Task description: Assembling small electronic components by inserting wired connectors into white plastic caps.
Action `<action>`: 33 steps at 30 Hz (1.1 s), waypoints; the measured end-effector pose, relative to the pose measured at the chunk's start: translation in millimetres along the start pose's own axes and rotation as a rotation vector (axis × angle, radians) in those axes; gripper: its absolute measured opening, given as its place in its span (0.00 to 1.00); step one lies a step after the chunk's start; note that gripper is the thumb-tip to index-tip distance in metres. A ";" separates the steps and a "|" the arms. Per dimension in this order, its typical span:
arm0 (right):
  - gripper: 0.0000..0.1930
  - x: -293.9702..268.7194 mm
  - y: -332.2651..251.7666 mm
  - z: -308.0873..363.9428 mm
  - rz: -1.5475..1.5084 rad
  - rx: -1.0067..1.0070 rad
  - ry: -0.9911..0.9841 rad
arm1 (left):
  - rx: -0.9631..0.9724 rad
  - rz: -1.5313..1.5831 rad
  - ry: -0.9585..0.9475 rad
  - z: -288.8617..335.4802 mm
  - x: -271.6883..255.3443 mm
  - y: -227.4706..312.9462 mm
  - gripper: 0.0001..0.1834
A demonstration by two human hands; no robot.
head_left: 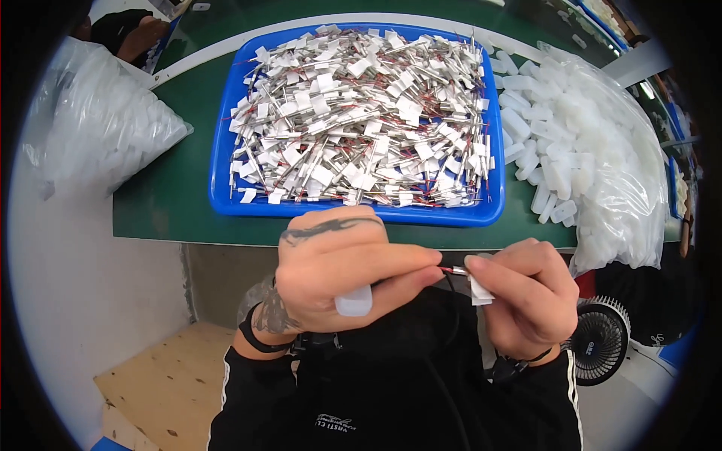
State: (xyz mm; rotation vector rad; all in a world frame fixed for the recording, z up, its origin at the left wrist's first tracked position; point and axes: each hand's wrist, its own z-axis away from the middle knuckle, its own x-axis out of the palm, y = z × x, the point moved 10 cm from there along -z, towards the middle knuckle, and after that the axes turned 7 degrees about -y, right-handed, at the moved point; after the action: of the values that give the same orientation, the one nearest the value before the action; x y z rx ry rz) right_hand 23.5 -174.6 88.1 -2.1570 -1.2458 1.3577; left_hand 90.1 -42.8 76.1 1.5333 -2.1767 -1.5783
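Just beyond my chest, both hands meet at one small silver metal tube (pixel 458 270) with thin red wires and a folded white paper tag. My left hand (pixel 331 270) pinches the wire end between thumb and forefinger. A translucent white plastic piece (pixel 353 302) pokes out from under its curled fingers. My right hand (pixel 530 293) grips the tube's other end, beside the white tag (pixel 480 292). Beyond them, a blue tray (pixel 353 214) is heaped with similar tagged tubes (pixel 361 120) with red wires.
To the right, translucent plastic pieces (pixel 553 150) spill from a clear bag (pixel 624 173) on the green table (pixel 173 214). Another filled plastic bag (pixel 98 120) stands at the left. A small black fan (pixel 599 342) is near my right elbow. Another person's hand (pixel 143 37) shows at the far left.
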 end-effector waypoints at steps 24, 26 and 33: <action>0.06 41.5 57.2 18.8 -1.062 0.308 0.127 | -0.052 0.036 0.142 12.4 6.1 -7.5 0.18; 0.06 39.4 56.7 15.1 -1.056 0.291 0.125 | -0.066 0.036 0.089 10.6 7.0 -4.1 0.18; 0.10 3.6 36.1 9.7 -0.385 0.258 0.181 | -0.345 1.046 0.230 31.6 23.3 -50.0 0.18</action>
State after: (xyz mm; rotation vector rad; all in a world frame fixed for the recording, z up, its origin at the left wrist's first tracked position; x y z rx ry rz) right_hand 34.4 -194.3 58.0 -1.7144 -1.2554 1.0701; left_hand 94.9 -37.2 12.9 0.3039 -1.8825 -1.1994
